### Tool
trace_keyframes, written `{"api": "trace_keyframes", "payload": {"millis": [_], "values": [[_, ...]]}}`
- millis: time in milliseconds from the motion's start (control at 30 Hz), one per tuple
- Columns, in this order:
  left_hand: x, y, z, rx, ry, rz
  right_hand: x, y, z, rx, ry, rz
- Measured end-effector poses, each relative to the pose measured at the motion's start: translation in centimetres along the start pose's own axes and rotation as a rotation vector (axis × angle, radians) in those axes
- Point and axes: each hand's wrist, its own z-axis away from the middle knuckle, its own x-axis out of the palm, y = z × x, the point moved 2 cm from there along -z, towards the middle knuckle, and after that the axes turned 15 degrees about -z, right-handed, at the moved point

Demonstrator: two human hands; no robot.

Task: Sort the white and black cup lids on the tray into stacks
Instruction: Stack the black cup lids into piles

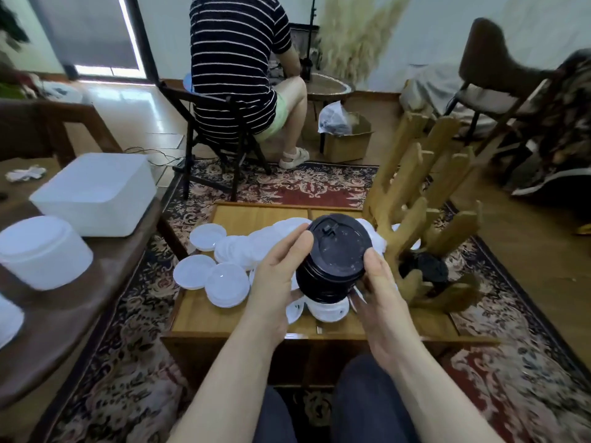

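Living room, patterned carpet [287, 183]; low wooden surface with a raised-edge tray [224, 318] directly ahead of the seated wearer.

Far left, on a dark side surface [83, 302]: white rectangular tub [96, 193] and a round white container [41, 251], blurred.

Tray, left half: loose white lids [224, 266], some overlapping, two hanging over the tray's left edge. More white lids lie beneath the hands, near the front edge.

Left hand [275, 282]: fingers curled round the left side of the black lid stack [332, 260], thumb up near its top rim.

Black lid stack: held between both hands above the tray's middle, clear of the surface, tilted so its top faces the camera; its long axis leans down and toward the wearer. Top lid shows a sip tab.

Right hand [380, 302]: thumb pressed to the stack's right rim; the other fingers lie hidden behind or under it, so how they grip is unclear.

Right of the hands: wooden cactus-shaped rack [425, 225], standing on the tray. Behind its base, further black lids [425, 266], dark and blurred.

Background: a seated person in a striped shirt [236, 65], cardboard box [348, 139], chair [499, 78].

Judgement: the remaining black lids lie right of the stack, nearer the right hand; the rack stands between.
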Motion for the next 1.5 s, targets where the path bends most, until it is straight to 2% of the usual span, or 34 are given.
{"api": "trace_keyframes", "payload": {"millis": [267, 433, 600, 833, 1200, 1367, 1500], "values": [[9.1, 1.3, -2.5, 0.019, -0.147, -0.062, -8.9, -6.7, -1.6, -0.045, 0.040, 0.025], [13.8, 0.8, -4.8, -0.069, -0.267, -0.139, -13.9, -10.1, -3.7, -0.060, 0.061, 0.045], [17.3, 0.4, -7.0, -0.060, -0.316, -0.111, -17.5, -12.1, -5.9, -0.068, 0.059, 0.165], [19.3, -0.8, -8.9, -0.100, -0.302, -0.146, -20.8, -12.9, -9.1, -0.070, 0.048, 0.308], [20.8, -4.5, -10.9, -0.252, -0.279, -0.191, -23.7, -8.8, -11.1, 0.088, 0.091, 0.295], [20.8, -5.1, -10.9, -0.187, -0.268, -0.214, -23.5, -8.1, -11.0, 0.075, 0.136, 0.176], [21.3, -4.8, -11.3, -0.166, -0.231, -0.250, -23.3, -7.9, -10.9, 0.063, 0.162, 0.175]]}}
